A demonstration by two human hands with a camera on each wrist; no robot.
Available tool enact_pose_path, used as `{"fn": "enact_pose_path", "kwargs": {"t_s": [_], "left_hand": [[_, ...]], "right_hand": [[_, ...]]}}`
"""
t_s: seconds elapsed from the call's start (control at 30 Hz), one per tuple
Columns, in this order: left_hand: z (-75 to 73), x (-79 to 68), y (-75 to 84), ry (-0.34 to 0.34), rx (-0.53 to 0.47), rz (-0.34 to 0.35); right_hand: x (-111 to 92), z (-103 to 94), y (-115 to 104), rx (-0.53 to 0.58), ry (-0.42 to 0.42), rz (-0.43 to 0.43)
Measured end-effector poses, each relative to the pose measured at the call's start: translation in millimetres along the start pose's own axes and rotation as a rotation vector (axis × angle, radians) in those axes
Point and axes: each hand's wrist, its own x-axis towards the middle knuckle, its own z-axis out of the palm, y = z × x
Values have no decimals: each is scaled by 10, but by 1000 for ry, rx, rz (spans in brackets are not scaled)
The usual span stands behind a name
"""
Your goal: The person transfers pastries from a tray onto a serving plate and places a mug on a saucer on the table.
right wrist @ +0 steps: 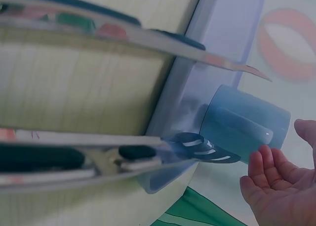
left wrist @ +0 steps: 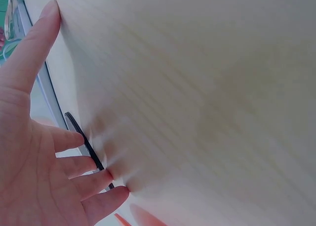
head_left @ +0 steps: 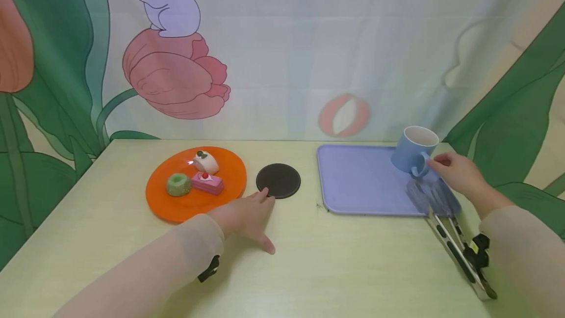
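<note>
My left hand point(head_left: 249, 217) lies spread on the table, its fingertips at the near edge of a round black coaster point(head_left: 279, 179). In the left wrist view the fingers and thumb of the left hand point(left wrist: 44, 161) are apart, with nothing held. A light blue mug point(head_left: 410, 151) stands upright on the right end of a lilac tray point(head_left: 362, 180). My right hand point(head_left: 461, 175) reaches in from the right, fingertips at the mug's handle point(head_left: 421, 166). The right wrist view shows a gap between thumb and fingers of this hand point(right wrist: 284, 181); contact with the handle is unclear.
Metal tongs point(head_left: 454, 249) with translucent tips lean over the tray's near right corner, below the right hand. An orange plate point(head_left: 165, 210) at left bears a green ring-shaped cake point(head_left: 178, 185), a pink cake slice point(head_left: 207, 184) and a white roll point(head_left: 206, 163). A printed curtain point(head_left: 282, 53) hangs behind.
</note>
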Motion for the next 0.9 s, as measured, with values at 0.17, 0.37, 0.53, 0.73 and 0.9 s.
{"fn": "enact_pose_path", "kwargs": {"t_s": [0.17, 0.37, 0.53, 0.73, 0.9], "left_hand": [[15, 8, -12, 1, -8, 0], [18, 0, -13, 5, -11, 3], [14, 0, -14, 3, -8, 1], [20, 6, -23, 7, -5, 4], [29, 41, -25, 3, 11, 7]], "right_hand": [[50, 7, -18, -42, 16, 6], [98, 0, 1, -57, 14, 29], [136, -14, 12, -52, -6, 40], [186, -18, 22, -35, -35, 41], [213, -10, 27, -21, -62, 37]]}}
